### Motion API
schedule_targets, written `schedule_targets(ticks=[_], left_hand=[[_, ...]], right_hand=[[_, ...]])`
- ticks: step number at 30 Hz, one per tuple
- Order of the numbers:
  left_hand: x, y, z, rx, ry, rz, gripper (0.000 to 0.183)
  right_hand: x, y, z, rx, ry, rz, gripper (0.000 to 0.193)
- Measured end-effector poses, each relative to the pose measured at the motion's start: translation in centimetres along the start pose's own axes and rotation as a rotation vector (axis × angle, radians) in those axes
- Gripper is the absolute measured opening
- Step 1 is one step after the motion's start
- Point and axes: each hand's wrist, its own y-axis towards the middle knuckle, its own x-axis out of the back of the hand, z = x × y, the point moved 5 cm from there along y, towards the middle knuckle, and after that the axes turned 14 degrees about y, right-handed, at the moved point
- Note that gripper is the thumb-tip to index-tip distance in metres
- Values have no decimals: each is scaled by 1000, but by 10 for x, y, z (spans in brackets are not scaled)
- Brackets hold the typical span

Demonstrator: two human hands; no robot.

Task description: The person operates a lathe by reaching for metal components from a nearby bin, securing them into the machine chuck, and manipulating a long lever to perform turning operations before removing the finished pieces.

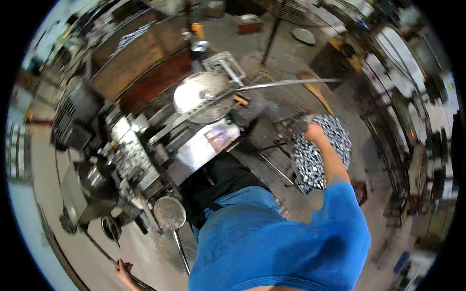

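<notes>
Over to the right, my right hand point(314, 132) reaches into a round heap of small shiny metal pieces point(323, 155). Its fingers look curled at the heap's upper left edge; blur hides what is in them. At the lower left, my left hand point(124, 272) is closed around a long dark lever point(101, 248), which slants down from the machine. A metal machine point(131, 150) with a motor point(80, 109) and a large pale round disc point(204, 94) stands ahead and to the left.
Beside my left side is a round stool-like metal disc point(170, 213) on a rod. A long metal bar point(291, 84) extends rightward past the large disc. A brown-red bin point(153, 68) stands behind the machine. Cluttered equipment point(407, 140) lines the right side.
</notes>
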Motion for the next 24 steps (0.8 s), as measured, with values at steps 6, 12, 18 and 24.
schedule_targets(ticks=[6,12,18,24], left_hand=[[8,-82,-121,-447,900,-281,39],[-121,-147,-259,-624,-280,462,23],[-210,-206,-284,-403,-814,1209,38],[-188,-190,-264,-520,-646,936,33]], right_hand=[[89,-44,86,376,485,-618,34],[146,-152,352,1162,921,-26,50],[174,-272,496,1731,975,207,46],[172,-297,510,1842,879,242,47]])
